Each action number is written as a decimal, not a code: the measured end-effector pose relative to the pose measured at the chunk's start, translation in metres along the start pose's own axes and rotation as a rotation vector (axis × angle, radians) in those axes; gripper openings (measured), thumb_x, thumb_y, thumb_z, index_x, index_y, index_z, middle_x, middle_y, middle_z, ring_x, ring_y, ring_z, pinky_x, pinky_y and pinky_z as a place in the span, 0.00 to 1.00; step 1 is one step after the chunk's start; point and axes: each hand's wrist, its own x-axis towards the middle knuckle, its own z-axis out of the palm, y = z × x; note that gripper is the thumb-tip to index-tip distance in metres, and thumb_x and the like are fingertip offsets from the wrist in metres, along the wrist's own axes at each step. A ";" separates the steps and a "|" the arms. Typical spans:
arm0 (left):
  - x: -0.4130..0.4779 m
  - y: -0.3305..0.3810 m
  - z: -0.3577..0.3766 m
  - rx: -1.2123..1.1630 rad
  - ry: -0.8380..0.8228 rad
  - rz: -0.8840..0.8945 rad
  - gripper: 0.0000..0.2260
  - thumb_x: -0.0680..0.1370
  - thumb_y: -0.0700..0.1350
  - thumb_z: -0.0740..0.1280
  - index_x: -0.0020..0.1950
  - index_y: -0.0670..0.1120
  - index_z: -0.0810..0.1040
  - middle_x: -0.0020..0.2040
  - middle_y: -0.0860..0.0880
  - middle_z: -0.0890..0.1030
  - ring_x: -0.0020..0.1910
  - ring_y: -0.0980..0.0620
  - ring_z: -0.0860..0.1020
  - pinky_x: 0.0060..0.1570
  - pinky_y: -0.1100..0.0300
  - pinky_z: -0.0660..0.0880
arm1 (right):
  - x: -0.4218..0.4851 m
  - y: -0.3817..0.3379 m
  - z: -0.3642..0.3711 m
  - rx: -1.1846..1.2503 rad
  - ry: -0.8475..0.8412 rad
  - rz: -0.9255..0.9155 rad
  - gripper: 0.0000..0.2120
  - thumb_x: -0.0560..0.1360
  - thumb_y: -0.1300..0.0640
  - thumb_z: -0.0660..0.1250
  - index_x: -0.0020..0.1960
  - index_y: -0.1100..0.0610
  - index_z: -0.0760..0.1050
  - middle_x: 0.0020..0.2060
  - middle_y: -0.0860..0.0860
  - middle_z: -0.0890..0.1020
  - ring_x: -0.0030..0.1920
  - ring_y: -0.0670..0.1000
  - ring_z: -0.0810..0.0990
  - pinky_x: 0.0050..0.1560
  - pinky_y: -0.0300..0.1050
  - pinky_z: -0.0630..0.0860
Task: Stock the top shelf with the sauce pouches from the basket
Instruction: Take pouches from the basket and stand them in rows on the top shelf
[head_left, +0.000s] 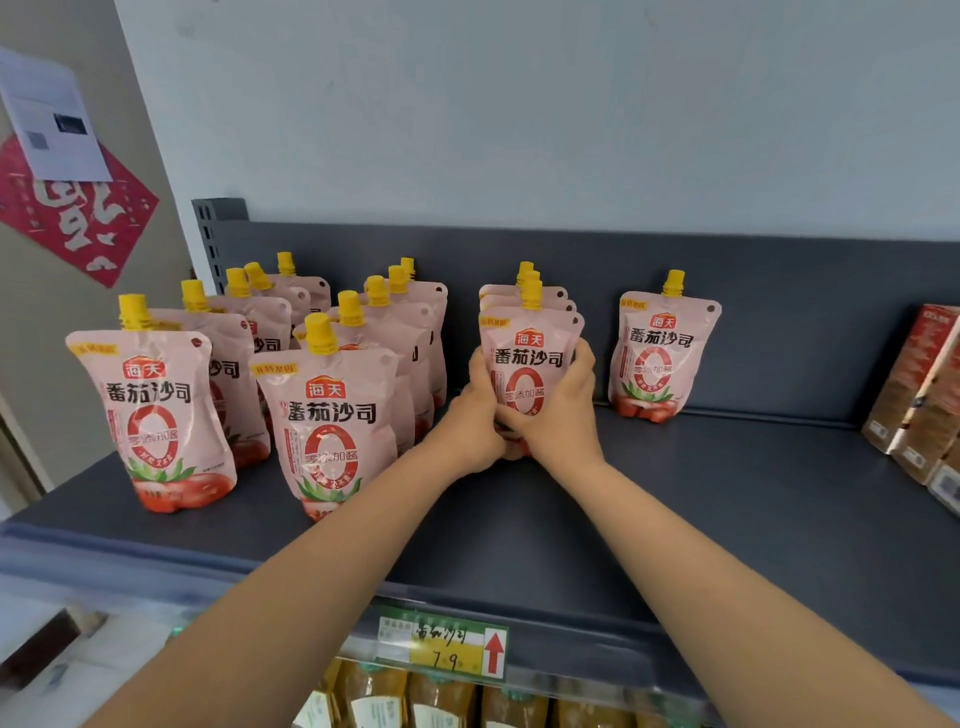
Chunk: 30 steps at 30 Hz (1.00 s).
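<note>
Both my hands hold a small stack of pink sauce pouches (527, 353) with yellow caps, upright on the dark grey top shelf (701, 499). My left hand (470, 421) grips the stack's left side and my right hand (558, 410) wraps its right side and front. Two rows of several pouches stand at the left, led by a front pouch (156, 410) and another (327, 431). A single pouch (657, 353) stands alone against the back panel on the right. The basket is out of view.
Red-brown cartons (919, 395) stand at the shelf's right end. A green and yellow price tag (447, 647) with a red arrow hangs on the shelf's front edge. Bottles of yellow liquid (441, 701) fill the shelf below. A red paper decoration (78, 213) hangs on the left wall.
</note>
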 end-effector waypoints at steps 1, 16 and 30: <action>-0.001 -0.001 -0.002 -0.018 0.000 -0.007 0.57 0.68 0.37 0.76 0.76 0.53 0.32 0.69 0.48 0.69 0.61 0.49 0.75 0.59 0.50 0.76 | -0.001 0.000 0.000 0.002 -0.017 -0.004 0.53 0.61 0.56 0.80 0.74 0.55 0.49 0.67 0.56 0.63 0.66 0.54 0.68 0.61 0.48 0.72; -0.065 0.014 -0.017 0.119 0.103 -0.009 0.59 0.64 0.51 0.80 0.78 0.43 0.39 0.78 0.42 0.53 0.76 0.42 0.54 0.74 0.46 0.56 | -0.092 -0.021 -0.109 -0.363 0.142 0.017 0.33 0.71 0.49 0.71 0.73 0.51 0.62 0.64 0.52 0.70 0.66 0.54 0.67 0.62 0.45 0.66; -0.249 0.045 0.066 0.463 -0.002 0.744 0.41 0.76 0.69 0.56 0.77 0.40 0.56 0.67 0.40 0.71 0.64 0.39 0.70 0.61 0.47 0.69 | -0.341 -0.020 -0.172 -0.737 0.194 0.358 0.35 0.71 0.51 0.70 0.72 0.58 0.59 0.69 0.59 0.64 0.68 0.60 0.65 0.64 0.57 0.69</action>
